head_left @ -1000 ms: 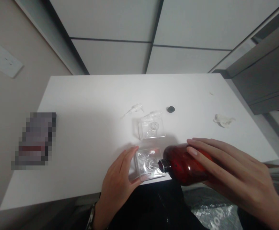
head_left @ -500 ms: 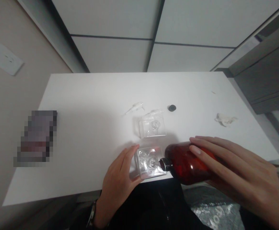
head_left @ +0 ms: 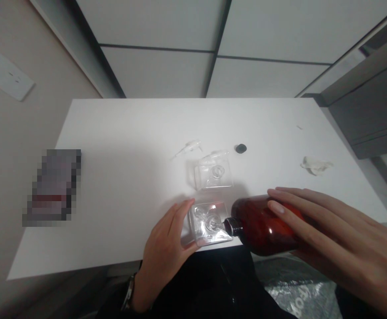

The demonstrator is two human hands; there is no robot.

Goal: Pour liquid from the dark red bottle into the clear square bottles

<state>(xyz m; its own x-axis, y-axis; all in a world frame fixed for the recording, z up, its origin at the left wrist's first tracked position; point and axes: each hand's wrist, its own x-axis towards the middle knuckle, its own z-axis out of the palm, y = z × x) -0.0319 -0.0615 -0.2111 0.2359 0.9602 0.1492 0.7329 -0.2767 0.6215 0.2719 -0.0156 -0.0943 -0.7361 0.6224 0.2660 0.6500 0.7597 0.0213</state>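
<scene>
My left hand (head_left: 167, 241) grips the left side of a clear plastic box (head_left: 200, 221), thumb at the near edge and fingers at the far corner. The box stands at the table's front edge. In my right hand (head_left: 339, 239) is an amber bottle (head_left: 263, 226), lying almost level with its uncapped neck over the box's right side. A thin clear stream seems to run from the mouth into the box. Just behind stands a second clear box (head_left: 207, 179) with a round shape in it. Farther back lies a dark round cap (head_left: 241, 148).
A small translucent piece with a thin tip (head_left: 190, 147) lies behind the boxes. Crumpled white tissue (head_left: 316, 165) is on the right of the white table (head_left: 120, 177). A blurred-out flat object (head_left: 52, 186) lies at the left edge. Cabinet panels (head_left: 160, 71) rise behind.
A clear stream now shows at the bottle's mouth, over the box. Both hands keep their hold; the whole view has shifted slightly.
</scene>
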